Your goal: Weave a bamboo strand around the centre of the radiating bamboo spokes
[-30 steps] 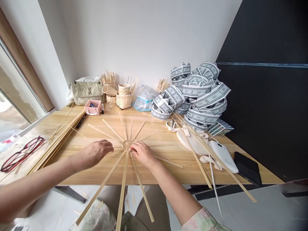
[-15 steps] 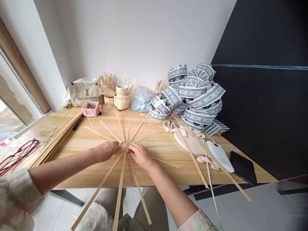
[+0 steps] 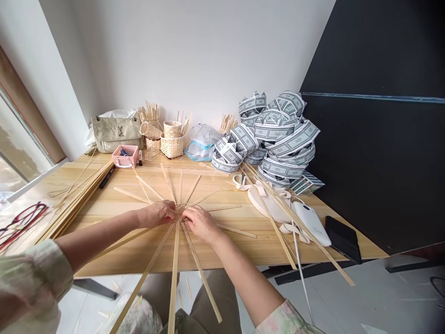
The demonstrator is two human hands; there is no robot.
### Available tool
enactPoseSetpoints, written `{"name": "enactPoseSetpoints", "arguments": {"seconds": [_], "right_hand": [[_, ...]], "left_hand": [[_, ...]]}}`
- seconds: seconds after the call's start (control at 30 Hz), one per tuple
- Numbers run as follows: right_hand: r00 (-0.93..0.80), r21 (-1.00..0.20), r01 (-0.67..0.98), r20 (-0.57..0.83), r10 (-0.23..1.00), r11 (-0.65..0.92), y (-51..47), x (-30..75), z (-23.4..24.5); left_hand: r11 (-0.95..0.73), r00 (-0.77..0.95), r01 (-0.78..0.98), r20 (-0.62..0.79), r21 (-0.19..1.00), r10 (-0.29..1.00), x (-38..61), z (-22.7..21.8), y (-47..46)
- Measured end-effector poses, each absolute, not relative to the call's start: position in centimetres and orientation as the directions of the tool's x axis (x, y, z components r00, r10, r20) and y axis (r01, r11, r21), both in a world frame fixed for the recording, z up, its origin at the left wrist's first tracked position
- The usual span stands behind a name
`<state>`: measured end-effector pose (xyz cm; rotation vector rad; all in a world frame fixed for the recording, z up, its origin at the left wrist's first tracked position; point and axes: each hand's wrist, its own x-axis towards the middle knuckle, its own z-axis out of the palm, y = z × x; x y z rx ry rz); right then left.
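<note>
Flat bamboo strips radiate like spokes from a small woven centre at the middle of the table, several of them reaching over the front edge. Thin weaving strands circle that woven centre. At its left side my left hand has its fingers curled closed on the weave. From the right, my right hand pinches the same piece, its fingertips close to the left ones. Both hands partly cover the centre, so the exact strand in the fingers is hidden.
Long bamboo strips lie in a bundle at left, near red glasses. Behind stand a pink box, a handbag and small baskets. Patterned ribbon rolls, scissors, a white device and a phone are at right.
My left hand has shifted slightly around the woven centre and its fingers have curled inward. My right hand stays at the weave. The whole view has moved slightly.
</note>
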<state>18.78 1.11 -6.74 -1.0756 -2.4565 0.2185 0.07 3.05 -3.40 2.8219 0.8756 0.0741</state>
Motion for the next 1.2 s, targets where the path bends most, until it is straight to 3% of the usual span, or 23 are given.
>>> {"name": "enactPoseSetpoints", "arguments": {"seconds": [0.2,0.63,0.97,1.2], "right_hand": [[-0.581,-0.315,0.677,0.325,0.746,0.665,1.0,18.6,-6.5],[-0.530,-0.221,0.782,0.257,0.808,0.583,0.1,17.8,-6.0],[-0.592,-0.202,0.738,0.264,0.762,0.643,0.8,18.0,-6.0],[-0.622,-0.254,0.707,0.221,0.751,0.660,1.9,18.1,-5.5]], "left_hand": [[-0.785,0.790,0.558,0.119,0.269,0.602,-0.3,-4.7,2.2],[-0.767,0.777,0.516,0.168,0.382,0.607,-0.6,-5.5,2.1],[-0.779,0.782,0.558,0.134,0.286,0.609,-0.4,-5.3,2.3],[-0.717,0.710,0.664,0.123,0.215,0.694,0.3,-5.9,1.6]]}}
